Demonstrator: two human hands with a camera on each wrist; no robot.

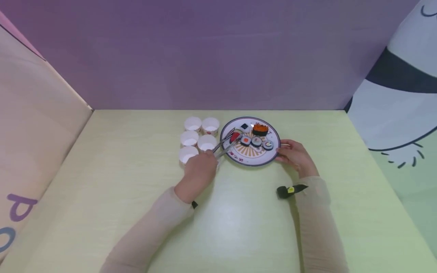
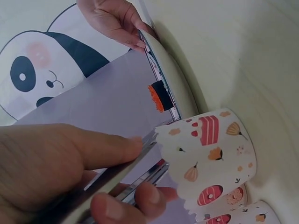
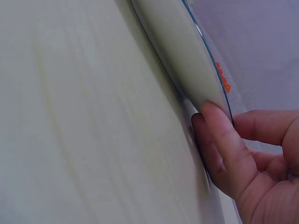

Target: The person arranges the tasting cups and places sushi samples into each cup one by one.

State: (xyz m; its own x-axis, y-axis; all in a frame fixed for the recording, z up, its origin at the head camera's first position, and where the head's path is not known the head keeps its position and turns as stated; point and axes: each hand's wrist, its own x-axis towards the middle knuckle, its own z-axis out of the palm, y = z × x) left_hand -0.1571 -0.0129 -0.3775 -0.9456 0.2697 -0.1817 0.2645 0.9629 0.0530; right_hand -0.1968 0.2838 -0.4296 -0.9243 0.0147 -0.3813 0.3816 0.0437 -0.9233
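Note:
My left hand (image 1: 201, 170) grips a pair of metal tongs (image 1: 227, 148), whose tips reach over the left part of a round plate (image 1: 263, 156). Between the tips lies a red-topped sushi piece (image 1: 234, 137); whether they squeeze it, I cannot tell. The plate also bears an orange roe sushi (image 1: 260, 129), a dark-topped piece (image 1: 244, 127) and several small sushi rolls (image 1: 256, 141). At the plate's right edge, my right hand (image 1: 294, 154) pinches the rim, with the thumb above and fingers beneath, as the right wrist view shows (image 3: 261, 163).
Several white paper cups (image 1: 189, 153) with printed sweets stand close together left of the plate, beside the left hand. A dark strap with a yellow mark (image 1: 290, 190) shows by the right wrist. A purple wall (image 1: 218, 57) bounds the back of the pale table (image 1: 136, 197).

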